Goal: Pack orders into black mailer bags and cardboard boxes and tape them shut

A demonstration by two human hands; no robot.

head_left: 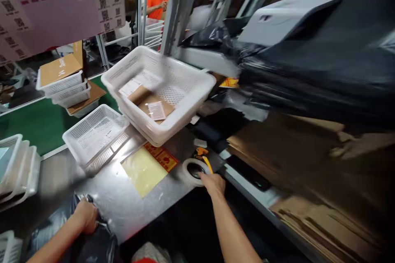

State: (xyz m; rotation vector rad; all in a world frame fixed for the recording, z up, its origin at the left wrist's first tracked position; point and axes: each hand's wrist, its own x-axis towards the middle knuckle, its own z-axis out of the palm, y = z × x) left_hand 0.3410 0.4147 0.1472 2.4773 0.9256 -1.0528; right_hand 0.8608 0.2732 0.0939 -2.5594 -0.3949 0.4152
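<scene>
My left hand (86, 215) is closed on a black plastic bag (58, 224) at the lower left of the metal table. At the table's right edge, my right hand (214, 183) has its fingers closed on the near rim of a whitish roll of tape (187, 171). A yellow-and-black piece (201, 153) sits against the roll's far side; whether it belongs to a tape dispenser I cannot make out. A pale yellow sheet (144, 171) lies flat between my hands, beside a red-and-yellow printed strip (162, 157).
A large white basket (191, 109) holds brown cardboard and packets. Next to it stands a smaller white basket (95, 131). More baskets (32, 172) are stacked at left. Black bags (321, 65) and flat cardboard (296, 148) fill the right. A person (157, 6) in orange is far behind.
</scene>
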